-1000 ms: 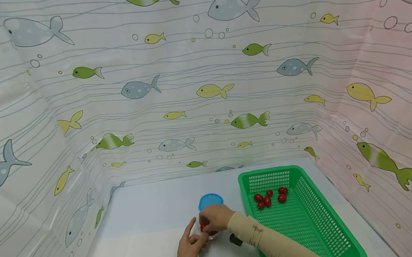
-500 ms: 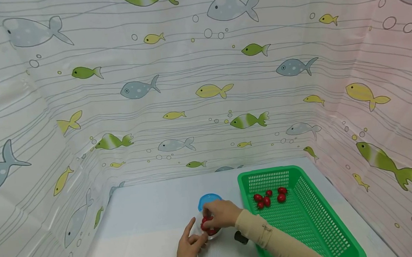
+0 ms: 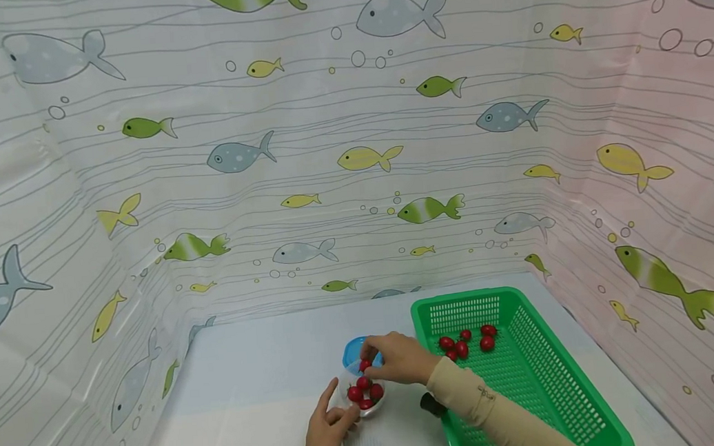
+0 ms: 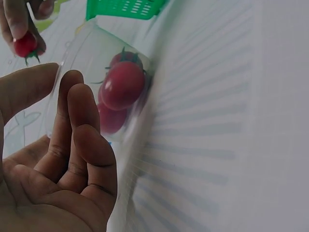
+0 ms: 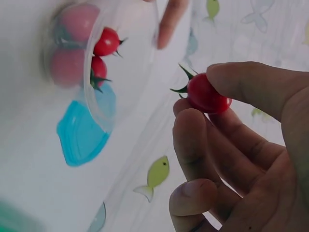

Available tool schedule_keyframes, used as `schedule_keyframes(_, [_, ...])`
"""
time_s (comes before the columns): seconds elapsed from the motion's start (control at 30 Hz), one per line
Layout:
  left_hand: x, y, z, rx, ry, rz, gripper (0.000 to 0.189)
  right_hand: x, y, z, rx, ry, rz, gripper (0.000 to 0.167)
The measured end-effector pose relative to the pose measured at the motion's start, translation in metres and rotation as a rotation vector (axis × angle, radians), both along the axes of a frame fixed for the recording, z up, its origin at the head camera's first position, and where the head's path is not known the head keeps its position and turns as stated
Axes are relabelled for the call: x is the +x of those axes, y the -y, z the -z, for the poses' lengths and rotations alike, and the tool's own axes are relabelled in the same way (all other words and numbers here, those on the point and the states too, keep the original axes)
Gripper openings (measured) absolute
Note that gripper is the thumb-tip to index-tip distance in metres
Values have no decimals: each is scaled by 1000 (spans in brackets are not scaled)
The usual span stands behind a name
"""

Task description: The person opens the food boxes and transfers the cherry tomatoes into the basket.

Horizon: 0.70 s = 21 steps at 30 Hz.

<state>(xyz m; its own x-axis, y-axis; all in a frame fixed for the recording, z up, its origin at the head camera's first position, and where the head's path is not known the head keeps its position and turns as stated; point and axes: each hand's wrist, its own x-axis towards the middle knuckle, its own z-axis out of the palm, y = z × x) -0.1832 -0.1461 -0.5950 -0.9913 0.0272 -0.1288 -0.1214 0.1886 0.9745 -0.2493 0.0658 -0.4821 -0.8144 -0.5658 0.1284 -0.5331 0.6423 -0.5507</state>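
Observation:
In the head view, my left hand (image 3: 329, 429) rests at the near left side of a clear plastic tub (image 3: 342, 390). Its relaxed, slightly bent fingers (image 4: 84, 113) lie against the tub wall, without closing round it. Several red cherry tomatoes (image 4: 123, 86) with green stems sit inside. Over the tub's far right rim, my right hand (image 3: 400, 358) pinches one cherry tomato (image 5: 208, 94) between thumb and fingers, its green stem pointing toward the tub.
Behind the tub lies a blue lid (image 3: 352, 350), partly covered by the right hand. A green plastic basket (image 3: 422, 315) on the right holds several more cherry tomatoes (image 3: 462, 349). Fish-patterned sheeting (image 3: 356, 216) encloses the white table (image 3: 249, 369).
My right hand has risen out of the tub and moved right and away with a cherry tomato, uncovering the tomatoes inside. The left hand has stayed put.

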Motion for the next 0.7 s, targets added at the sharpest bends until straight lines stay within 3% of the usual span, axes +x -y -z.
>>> schedule_keyframes(0.27, [-1,-1,-1,-12,12,-6,82,1,-29,-15,-136,-75,-16,22])
schedule_keyframes(0.7, [-2,-2,-2,-14,26,-9,84,-3,-72,-19,-309,-97,175,24])
